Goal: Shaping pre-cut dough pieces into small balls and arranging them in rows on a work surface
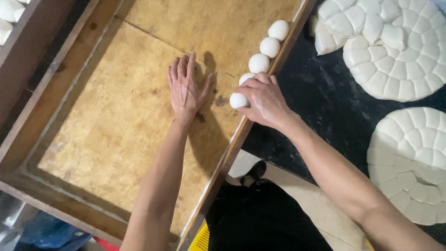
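Observation:
A big shallow wooden tray [55, 88] fills the left and middle of the head view. Along its right rim lies a row of several round white dough balls [269, 47]. My right hand [265, 100] grips the nearest ball [238, 100] at the near end of that row, just inside the rim. My left hand [185, 86] rests flat on the tray's bare bottom with fingers spread, a little left of that ball and holding nothing.
Right of the tray is a dark floured worktop [325, 107] with two round slabs of dough cut into segments [399, 51], [411, 160]. More dough pieces [9, 14] show at the top left. My dark-clothed body [260, 218] stands below the tray's rim.

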